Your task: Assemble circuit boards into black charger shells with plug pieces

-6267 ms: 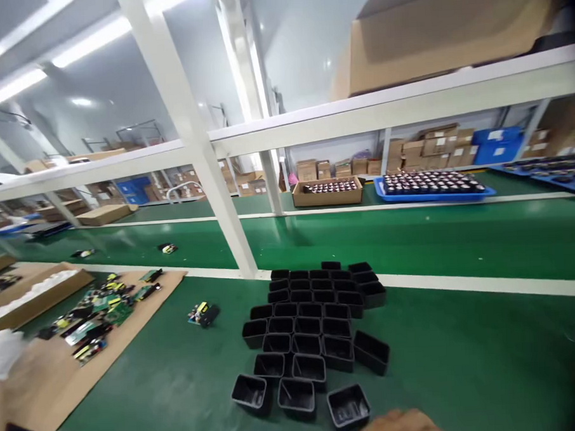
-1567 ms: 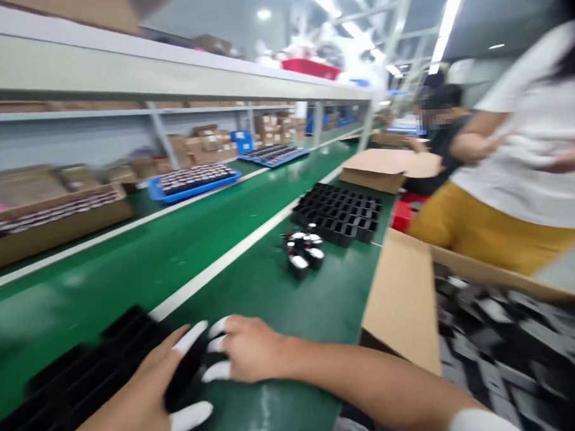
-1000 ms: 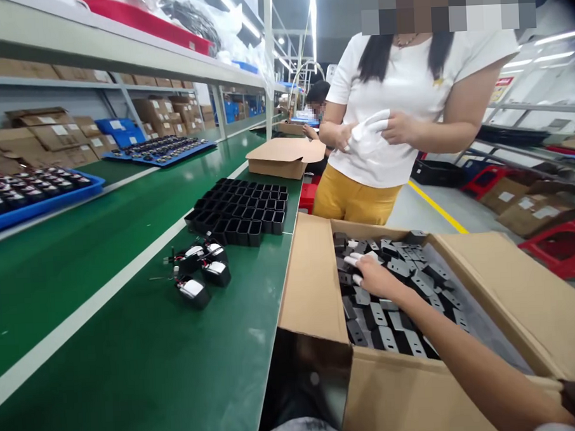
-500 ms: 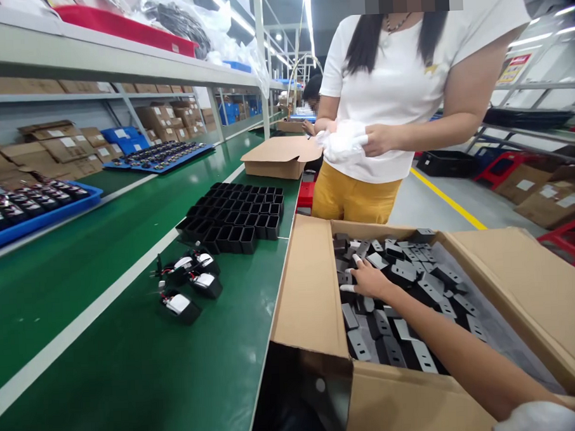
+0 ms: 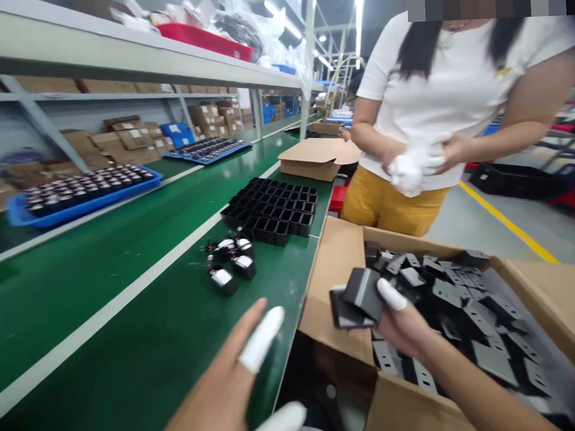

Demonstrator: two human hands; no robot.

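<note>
My right hand (image 5: 401, 322) grips black plastic housings (image 5: 362, 295), apparently two, above the near-left part of an opened cardboard box (image 5: 339, 251). White finger cots cover some of its fingertips. Many more black and grey housings (image 5: 494, 362) lie jumbled inside that box. Over the green bench (image 5: 146, 368), my left hand (image 5: 228, 377) is held with its fingers apart, also in white cots, and nothing in it. Beyond it sit several black parts with white labels and wires (image 5: 223, 278). Behind these, black open-topped cases (image 5: 272, 206) stand in close rows.
A person in a white shirt (image 5: 435, 101) stands beyond the box, handling something white (image 5: 407, 172). A flat cardboard box (image 5: 309, 167) rests farther along the bench. Blue trays of parts (image 5: 84, 192) line the left side under a shelf (image 5: 118, 51).
My right hand has lifted housings out of the box and come leftward and nearer. My left hand has risen into view from the lower left. The view has turned left.
</note>
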